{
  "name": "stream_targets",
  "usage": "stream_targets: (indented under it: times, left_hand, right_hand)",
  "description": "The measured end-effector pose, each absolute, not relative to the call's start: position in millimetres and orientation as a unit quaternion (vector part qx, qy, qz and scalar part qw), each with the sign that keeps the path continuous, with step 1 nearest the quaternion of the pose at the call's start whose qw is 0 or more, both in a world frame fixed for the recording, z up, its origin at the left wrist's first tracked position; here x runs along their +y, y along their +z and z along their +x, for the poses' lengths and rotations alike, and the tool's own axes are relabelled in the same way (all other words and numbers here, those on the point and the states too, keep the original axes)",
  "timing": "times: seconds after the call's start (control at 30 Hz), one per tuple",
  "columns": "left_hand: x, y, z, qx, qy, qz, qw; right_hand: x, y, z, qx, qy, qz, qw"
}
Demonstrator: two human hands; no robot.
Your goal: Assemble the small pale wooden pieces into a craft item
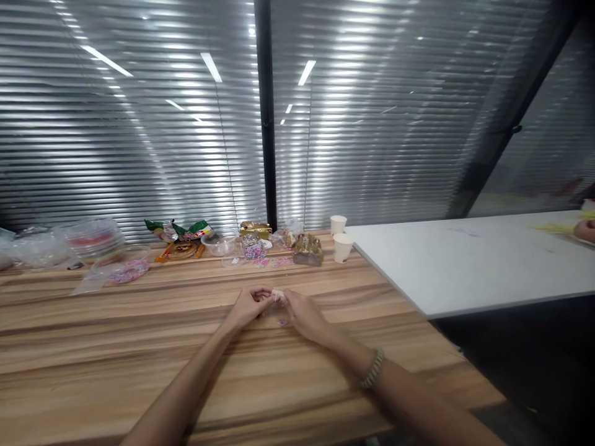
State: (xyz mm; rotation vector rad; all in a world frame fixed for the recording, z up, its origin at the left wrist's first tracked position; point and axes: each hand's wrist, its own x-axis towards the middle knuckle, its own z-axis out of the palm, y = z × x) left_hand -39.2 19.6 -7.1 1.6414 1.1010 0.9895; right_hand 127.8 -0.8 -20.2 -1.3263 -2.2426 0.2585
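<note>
My left hand (248, 306) and my right hand (304, 316) meet over the middle of the wooden table (116, 347), fingertips pinched together on a small pale pink piece (277, 295) held between them. Just below the hands a small pink bit (282, 322) lies on the wood. A beaded bracelet (373, 368) circles my right wrist.
Along the far edge stand two paper cups (341, 240), snack packets (183, 232), a gold wrapper (307, 249), clear plastic bowls (218, 243), a lidded tub of pink pieces (125, 266) and plastic bags (37, 248). A white table (465, 266) adjoins on the right; another person's hand (584, 230) rests there.
</note>
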Motion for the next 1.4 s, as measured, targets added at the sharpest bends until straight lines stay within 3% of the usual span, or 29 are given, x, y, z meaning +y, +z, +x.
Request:
stream_targets:
  times: [0.67, 1.4]
  left_hand:
    - [17, -3, -35, 0.412, 0.386, 0.643, 0.517]
    - [22, -10, -37, 0.389, 0.380, 0.664, 0.513]
  right_hand:
    - [4, -28, 127, -0.789, 0.182, -0.480, 0.336]
    - [6, -30, 126, -0.790, 0.189, -0.483, 0.328]
